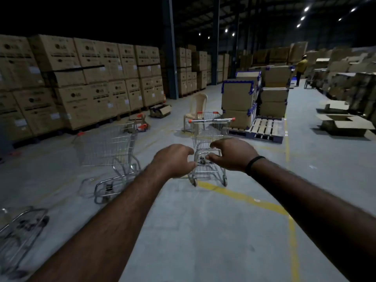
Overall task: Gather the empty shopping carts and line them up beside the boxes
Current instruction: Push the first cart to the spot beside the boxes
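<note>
Both grips empty: your left hand (173, 160) and right hand (234, 154) reach, fingers curled, toward the centre cart (209, 137). Light wire frame, probably rolls freely; grab the red-capped handle bar (211, 120).

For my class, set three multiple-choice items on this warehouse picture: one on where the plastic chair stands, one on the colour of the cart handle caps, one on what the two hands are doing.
1. Where does the plastic chair stand?
A. just behind the cart straight ahead
B. on top of the wooden pallet
C. beside the distant worker

2. What colour are the handle caps on the middle cart?
A. blue
B. orange-red
C. green

3. What are the left hand and right hand doing?
A. carrying a box together
B. reaching forward, holding nothing
C. resting in pockets

Answers:
1 A, the chair shows directly behind that cart's basket.
2 B, both ends of its handle bar are orange-red.
3 B, both hands are stretched out, fingers curled, gripping nothing.
</note>
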A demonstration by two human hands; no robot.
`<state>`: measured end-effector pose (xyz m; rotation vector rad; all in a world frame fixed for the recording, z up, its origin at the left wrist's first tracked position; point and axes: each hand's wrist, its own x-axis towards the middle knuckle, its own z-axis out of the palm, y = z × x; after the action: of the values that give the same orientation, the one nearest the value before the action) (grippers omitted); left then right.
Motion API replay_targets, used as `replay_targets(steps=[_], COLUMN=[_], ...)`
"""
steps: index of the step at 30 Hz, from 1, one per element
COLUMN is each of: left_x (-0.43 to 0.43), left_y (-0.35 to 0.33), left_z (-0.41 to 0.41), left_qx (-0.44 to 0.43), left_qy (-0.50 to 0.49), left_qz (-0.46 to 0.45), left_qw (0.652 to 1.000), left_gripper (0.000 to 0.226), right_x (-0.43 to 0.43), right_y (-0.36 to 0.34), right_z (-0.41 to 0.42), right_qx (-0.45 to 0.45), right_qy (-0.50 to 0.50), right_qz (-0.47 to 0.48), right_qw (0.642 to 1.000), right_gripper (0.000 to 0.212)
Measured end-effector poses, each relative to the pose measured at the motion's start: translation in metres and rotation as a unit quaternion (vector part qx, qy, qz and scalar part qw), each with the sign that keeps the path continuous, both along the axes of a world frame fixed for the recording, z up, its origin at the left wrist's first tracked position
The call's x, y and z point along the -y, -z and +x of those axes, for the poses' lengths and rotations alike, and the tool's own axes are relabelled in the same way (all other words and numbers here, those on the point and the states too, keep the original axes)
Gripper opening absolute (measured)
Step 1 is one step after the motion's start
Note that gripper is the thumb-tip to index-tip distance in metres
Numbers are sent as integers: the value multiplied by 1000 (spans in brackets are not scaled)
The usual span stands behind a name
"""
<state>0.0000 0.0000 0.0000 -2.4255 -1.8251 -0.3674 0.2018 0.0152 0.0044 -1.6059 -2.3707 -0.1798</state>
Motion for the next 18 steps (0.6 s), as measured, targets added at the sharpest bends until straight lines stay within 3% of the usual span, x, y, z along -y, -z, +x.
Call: replay_targets(steps=[18], left_x=[-189], left_y=[60], left_z=[78], left_qx=[24], left_qy=[-10], left_qz=[-94], left_qw=[995], left_gripper=[66], right_x=[-177], right_y=[55], right_z=[80], right_qx=[-14], right_qy=[27], right_qz=[-107], right_qw=[994], right_gripper=[56])
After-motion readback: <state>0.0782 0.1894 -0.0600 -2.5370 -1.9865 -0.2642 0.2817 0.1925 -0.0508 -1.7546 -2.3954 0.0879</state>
